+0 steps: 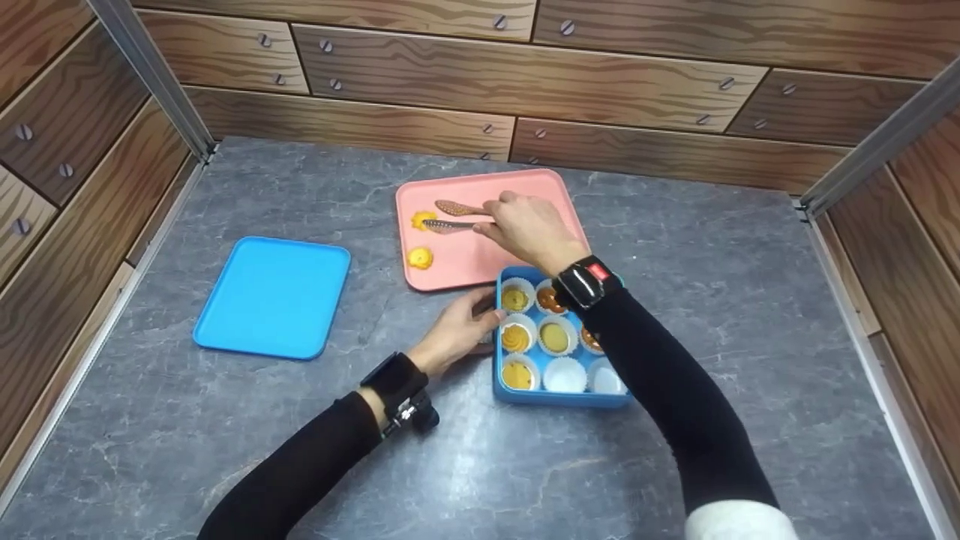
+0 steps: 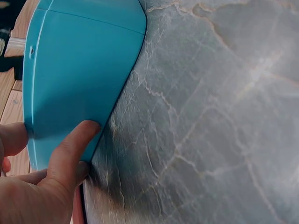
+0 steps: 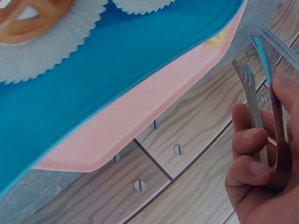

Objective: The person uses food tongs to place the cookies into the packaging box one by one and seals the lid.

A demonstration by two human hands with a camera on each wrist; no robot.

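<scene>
– Step in hand?

– Pick-up of a cookie, as judged. Tongs (image 1: 459, 225) are gripped by the right hand (image 1: 529, 229), fingers clamped on both arms; the tips are parted, one over or beside the upper yellow cookie (image 1: 418, 218) near the left edge of the pink tray (image 1: 472, 262). Whether it is touched cannot be told.

– Left hand (image 1: 457, 328)?

– Placed at the blue box (image 1: 562, 399). Thumb and fingers are apart, rested on rim and outer wall; the box is presumably steadied.

– Next move?

– Tips should be set astride the cookie and squeezed lightly, since crumbling is possible. An unfilled paper cup (image 1: 564, 375) in the near row would suit. Second cookie (image 1: 420, 258) is seen nearer the box.
</scene>
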